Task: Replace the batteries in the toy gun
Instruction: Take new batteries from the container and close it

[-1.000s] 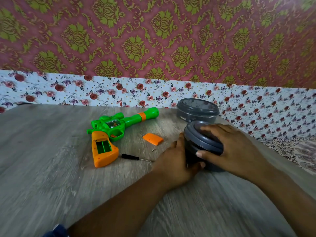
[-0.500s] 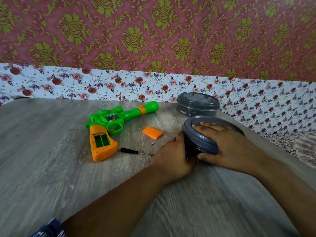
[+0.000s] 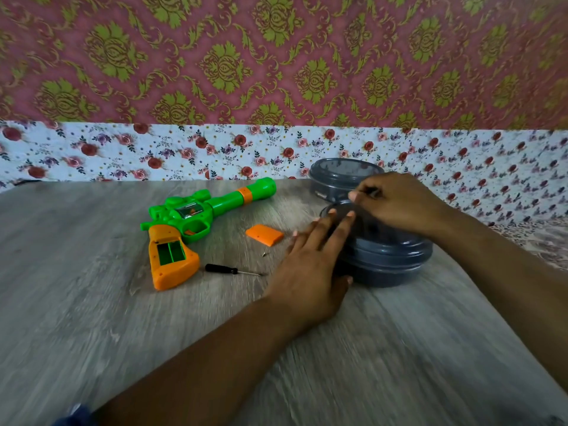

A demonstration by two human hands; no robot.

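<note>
The green toy gun lies on its side left of centre. Its orange grip faces me with the battery bay uncovered and green inside; I see no batteries in it. The orange bay cover lies to its right, with a small screw and a black screwdriver nearby. My left hand braces the left side of a round grey container, fingers stretched onto its rim. My right hand pinches the container's lid and tilts it up. The container's inside is hidden.
A second round grey container with its lid on stands behind, against the floral wall strip. The grey wooden table runs to the wall at the back and ends on the right beside patterned cloth.
My right hand has gone from lying flat over the lid to pinching it and raising it. My left hand's fingers have straightened over the rim. The gun and tools have not moved.
</note>
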